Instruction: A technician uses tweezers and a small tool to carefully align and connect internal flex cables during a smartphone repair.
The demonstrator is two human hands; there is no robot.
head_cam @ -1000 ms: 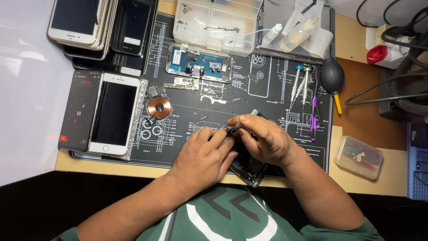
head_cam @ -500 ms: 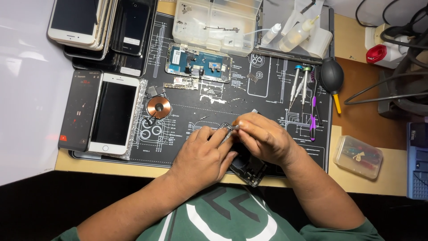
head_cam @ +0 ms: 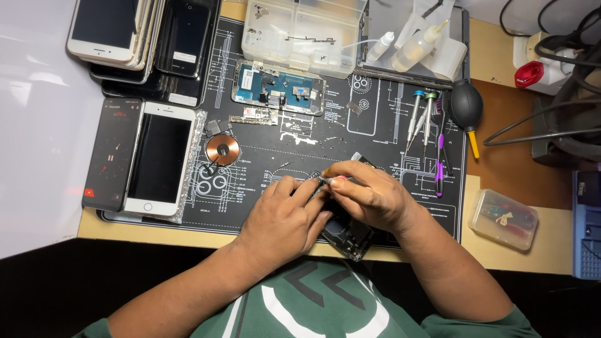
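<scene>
— Head view: what differs from half a second back?
— Little. Both hands have stayed over the dark opened phone (head_cam: 347, 235) at the near edge of the black work mat (head_cam: 375, 134). The right hand (head_cam: 369, 197) still pinches a slim tool (head_cam: 327, 180) at its fingertips; the left hand (head_cam: 282, 219) keeps curled fingers pressed on the phone beside it.
— And around the phone?
— Left of it lies a copper coil (head_cam: 223, 149), then a white phone (head_cam: 159, 159). Right of it, a small clear box (head_cam: 506, 219). Beyond it, screwdrivers (head_cam: 422, 116), a black air blower (head_cam: 466, 106), a blue circuit frame (head_cam: 278, 87), and farthest a clear parts tray (head_cam: 307, 31).
</scene>
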